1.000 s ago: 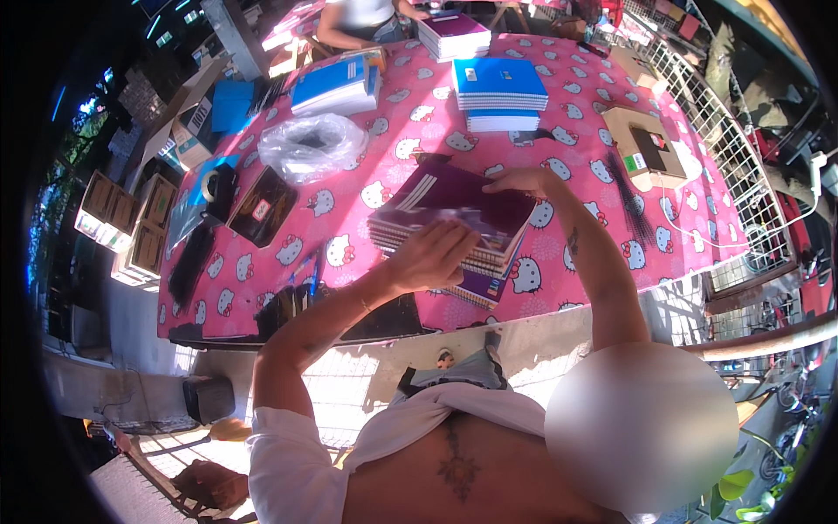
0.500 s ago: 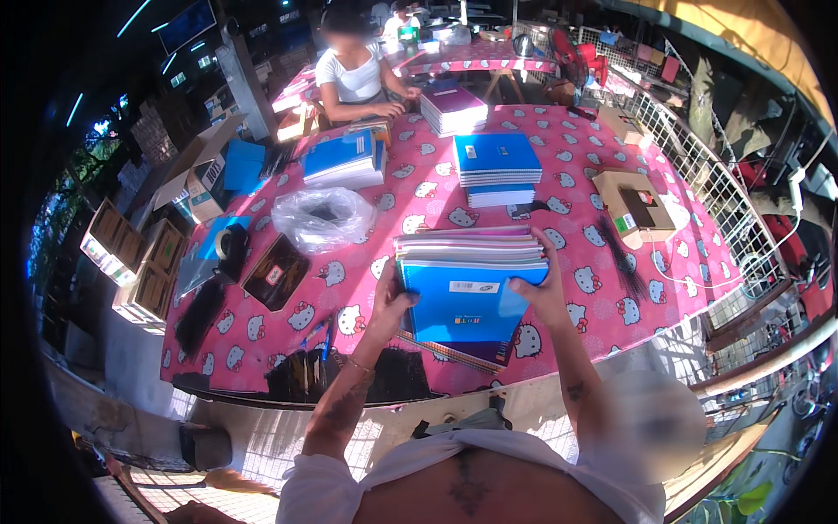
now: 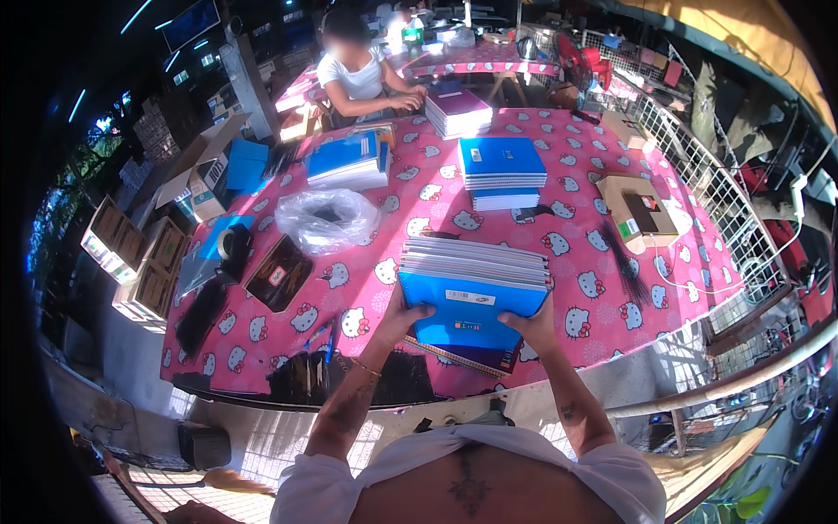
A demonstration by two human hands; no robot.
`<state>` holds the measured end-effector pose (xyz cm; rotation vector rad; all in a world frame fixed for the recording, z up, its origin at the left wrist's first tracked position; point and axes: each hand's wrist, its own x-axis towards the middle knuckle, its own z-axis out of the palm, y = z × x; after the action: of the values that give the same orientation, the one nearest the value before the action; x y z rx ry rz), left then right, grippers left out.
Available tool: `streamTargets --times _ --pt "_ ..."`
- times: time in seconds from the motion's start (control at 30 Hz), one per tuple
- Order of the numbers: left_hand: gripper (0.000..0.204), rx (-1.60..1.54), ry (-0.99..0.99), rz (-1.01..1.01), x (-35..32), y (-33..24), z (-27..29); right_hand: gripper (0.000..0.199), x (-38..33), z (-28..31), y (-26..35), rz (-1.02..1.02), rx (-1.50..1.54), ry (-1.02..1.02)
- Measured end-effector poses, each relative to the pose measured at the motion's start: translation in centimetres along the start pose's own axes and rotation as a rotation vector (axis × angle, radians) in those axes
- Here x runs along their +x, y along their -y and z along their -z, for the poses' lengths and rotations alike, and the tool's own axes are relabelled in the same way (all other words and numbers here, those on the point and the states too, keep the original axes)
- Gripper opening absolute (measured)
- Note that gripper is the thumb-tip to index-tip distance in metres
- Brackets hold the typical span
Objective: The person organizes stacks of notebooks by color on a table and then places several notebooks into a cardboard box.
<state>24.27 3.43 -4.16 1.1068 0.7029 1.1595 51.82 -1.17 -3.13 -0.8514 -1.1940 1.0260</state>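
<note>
Between my two hands is a thick stack of spiral notebooks (image 3: 463,319), tilted so a blue cover faces me and the white page edges show on top. My left hand (image 3: 403,316) grips its left side, thumb on the cover. On the right side my right hand (image 3: 532,327) grips it the same way, fingers mostly hidden behind. Beneath the stack a dark purple notebook (image 3: 489,358) shows its bound edge near the table's front; whether the stack rests on it I cannot tell. Farther off stands a pile of blue notebooks (image 3: 502,162).
A pink patterned cloth covers the table (image 3: 349,293). On the left lie a plastic bag (image 3: 327,218), a dark plate (image 3: 278,272), a tape roll (image 3: 234,244) and black wires (image 3: 202,319). More wires (image 3: 621,262) and a cardboard box (image 3: 637,214) are right. Across sits a person (image 3: 353,79) beside purple notebooks (image 3: 458,109).
My hands have slid lower on the stack's sides, and its cover sits slightly lower. The page edges now look more even on top. The person across has moved both hands toward the purple notebooks.
</note>
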Motion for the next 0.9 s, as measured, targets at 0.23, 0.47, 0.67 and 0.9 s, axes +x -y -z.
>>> streamTargets --times 0.23,0.47,0.67,0.9 --pt "0.071 0.034 0.045 -0.017 -1.6 1.5 -0.1 0.095 -2.3 0.2 -2.6 -0.021 0.012 -0.051" --pt "0.057 -0.006 -0.166 0.025 -2.1 4.9 -0.6 0.091 -2.8 0.8 -5.0 -0.025 -0.027 -0.041" --pt "0.053 0.006 -0.290 0.141 6.2 -3.2 -8.2 0.078 7.0 3.4 1.3 -0.028 -0.182 -0.139" --pt "0.059 0.199 -0.063 0.177 27.3 -6.1 -10.2 0.084 29.0 11.5 3.3 -0.297 -0.068 -0.041"
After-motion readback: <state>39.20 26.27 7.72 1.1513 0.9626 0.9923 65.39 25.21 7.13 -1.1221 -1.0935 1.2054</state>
